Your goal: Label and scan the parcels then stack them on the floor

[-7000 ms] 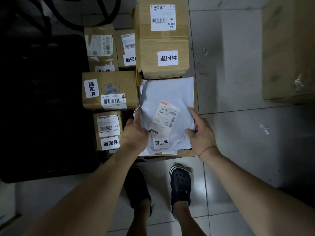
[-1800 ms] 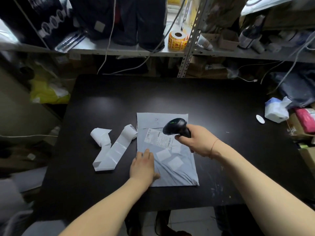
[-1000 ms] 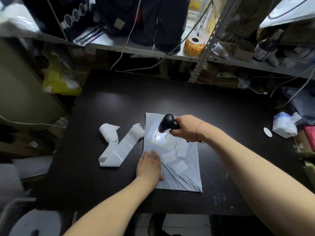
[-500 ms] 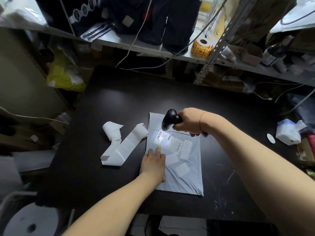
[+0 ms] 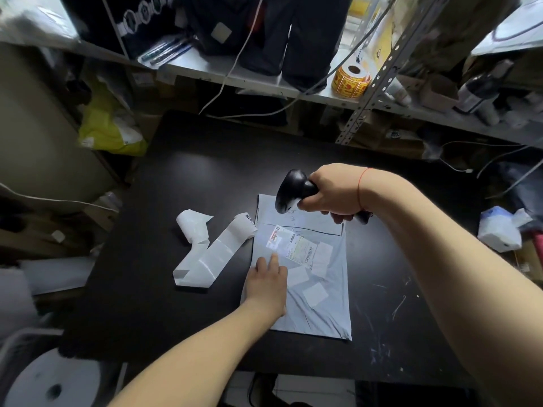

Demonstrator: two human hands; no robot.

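The right hand (image 5: 332,192) has drawn the scanner (image 5: 293,190) back from above the label (image 5: 293,248) toward the table's far edge, and its light now falls on the label. The left hand (image 5: 269,284) has slid up the mailer (image 5: 323,312), its fingertips now just short of the label.

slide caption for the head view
Right hand aims a scanner at the label on a grey mailer the left hand presses flat.
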